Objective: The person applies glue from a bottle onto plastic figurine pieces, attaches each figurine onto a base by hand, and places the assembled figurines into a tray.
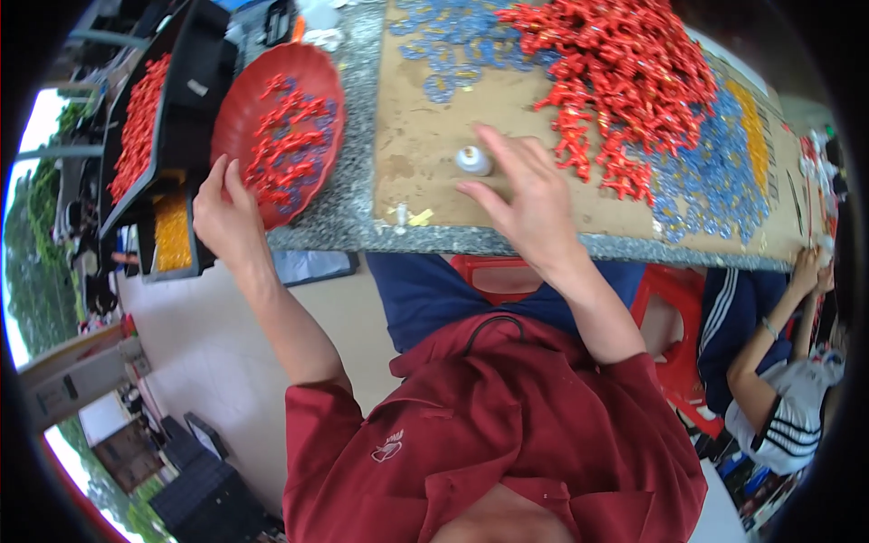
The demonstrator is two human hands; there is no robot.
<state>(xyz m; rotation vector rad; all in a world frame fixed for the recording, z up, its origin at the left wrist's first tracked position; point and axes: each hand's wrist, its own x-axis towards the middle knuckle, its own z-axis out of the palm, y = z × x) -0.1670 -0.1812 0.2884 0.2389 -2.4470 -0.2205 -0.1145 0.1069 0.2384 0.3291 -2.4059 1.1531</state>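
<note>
My left hand (228,217) is over the near left rim of a red scalloped plastic dish (237,118), its fingers pinched together. Whatever it may hold is too small to make out. Inside the dish lie small red plastic pieces (291,136) mixed with bluish clear ones. Over the cardboard (434,195), my right hand (539,204) is open, thumb and fingers apart. Between its thumb and forefinger, but not gripped, stands a small white bottle (472,161). A big heap of red pieces (625,72) lies just beyond that hand.
Left of the dish, a black bin (195,90) holds red pieces, and a smaller one below holds yellow pieces (172,233). Bluish clear discs (706,185) and yellow bits (749,136) spread at the right. A co-worker's hands (810,271) are at the far right edge.
</note>
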